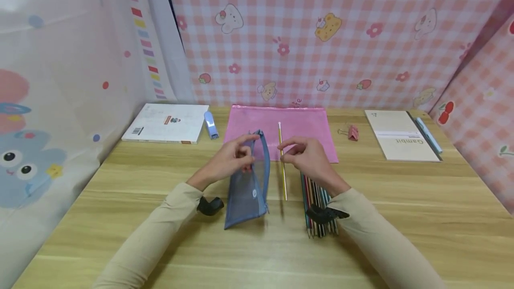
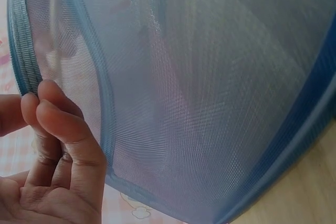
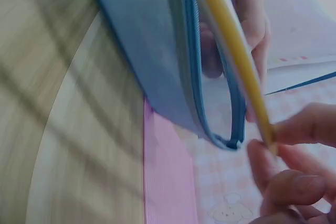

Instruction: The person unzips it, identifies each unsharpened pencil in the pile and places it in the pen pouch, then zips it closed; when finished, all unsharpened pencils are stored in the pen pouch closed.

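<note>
A blue mesh zipper pouch (image 1: pixel 242 202) stands on edge over the table, its zipped mouth parted toward the right. My left hand (image 1: pixel 234 157) pinches the pouch's rim near the top; in the left wrist view, the fingertips (image 2: pixel 50 111) grip the zipper tape. My right hand (image 1: pixel 308 157) holds a yellow pencil (image 1: pixel 284 184) between thumb and fingers, a little right of the pouch opening. From the right wrist, the pencil (image 3: pixel 231 45) crosses in front of the pouch mouth. Several dark pencils (image 1: pixel 312 195) lie side by side beneath my right wrist, points toward me.
Behind the hands lies a flat pink pouch (image 1: pixel 257 119). A white book (image 1: pixel 164 124) and a blue stapler (image 1: pixel 210 125) are at back left. Toward the right are a pink binder clip (image 1: pixel 353 133), a cream notebook (image 1: pixel 401 135) and a light blue pen (image 1: pixel 429 135).
</note>
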Motion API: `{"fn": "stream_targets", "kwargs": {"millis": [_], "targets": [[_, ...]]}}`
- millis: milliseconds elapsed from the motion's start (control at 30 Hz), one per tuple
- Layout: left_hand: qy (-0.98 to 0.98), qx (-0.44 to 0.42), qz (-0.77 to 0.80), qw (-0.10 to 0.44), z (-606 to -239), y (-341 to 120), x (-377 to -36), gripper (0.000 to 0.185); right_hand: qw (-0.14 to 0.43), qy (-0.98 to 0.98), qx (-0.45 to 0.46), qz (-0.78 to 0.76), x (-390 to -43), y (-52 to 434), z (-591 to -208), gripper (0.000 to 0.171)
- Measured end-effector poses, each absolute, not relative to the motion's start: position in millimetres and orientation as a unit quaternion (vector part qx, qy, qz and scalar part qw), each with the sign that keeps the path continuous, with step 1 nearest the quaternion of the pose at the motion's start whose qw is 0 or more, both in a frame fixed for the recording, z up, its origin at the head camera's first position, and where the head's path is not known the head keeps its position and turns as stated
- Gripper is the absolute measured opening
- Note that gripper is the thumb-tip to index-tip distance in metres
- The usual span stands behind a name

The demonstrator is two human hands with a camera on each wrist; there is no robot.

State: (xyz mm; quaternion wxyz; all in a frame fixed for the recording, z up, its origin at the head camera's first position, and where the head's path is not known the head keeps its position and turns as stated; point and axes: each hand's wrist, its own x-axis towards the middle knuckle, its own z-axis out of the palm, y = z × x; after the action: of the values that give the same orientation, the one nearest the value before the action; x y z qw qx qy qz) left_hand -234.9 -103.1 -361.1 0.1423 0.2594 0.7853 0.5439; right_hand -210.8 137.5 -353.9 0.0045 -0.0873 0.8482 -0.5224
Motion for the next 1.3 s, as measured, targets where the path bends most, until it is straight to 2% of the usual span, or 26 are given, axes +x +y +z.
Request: {"fn": "stream_targets", "kwargs": {"millis": [300,433,833,933,1133,1200,1300], "targets": [[0.783,0.257,0.548,0.145,-362,-100,-232,0.063,-0.084,0.793,-0.068,-0.599,-217,107,-362,0.024],[0.780,0.255,0.553,0.143,-363,-99,-233,0.063,-0.071,0.815,-0.068,-0.571,-212,98,-365,0.026],[0.777,0.263,0.560,0.118,-362,-101,-234,0.059,0.008,0.884,-0.153,-0.443,-198,90,-356,0.024],[0.780,0.258,0.557,0.122,-362,-101,-233,0.058,-0.003,0.888,-0.163,-0.430,-197,94,-353,0.021],[0.781,0.250,0.557,0.130,-363,-102,-234,0.060,-0.067,0.882,-0.172,-0.434,-196,120,-350,0.012],[0.782,0.249,0.556,0.130,-363,-102,-234,0.060,-0.070,0.884,-0.174,-0.428,-196,133,-352,0.008],[0.785,0.250,0.552,0.128,-362,-102,-234,0.060,-0.045,0.895,-0.178,-0.406,-198,152,-356,0.005]]}}
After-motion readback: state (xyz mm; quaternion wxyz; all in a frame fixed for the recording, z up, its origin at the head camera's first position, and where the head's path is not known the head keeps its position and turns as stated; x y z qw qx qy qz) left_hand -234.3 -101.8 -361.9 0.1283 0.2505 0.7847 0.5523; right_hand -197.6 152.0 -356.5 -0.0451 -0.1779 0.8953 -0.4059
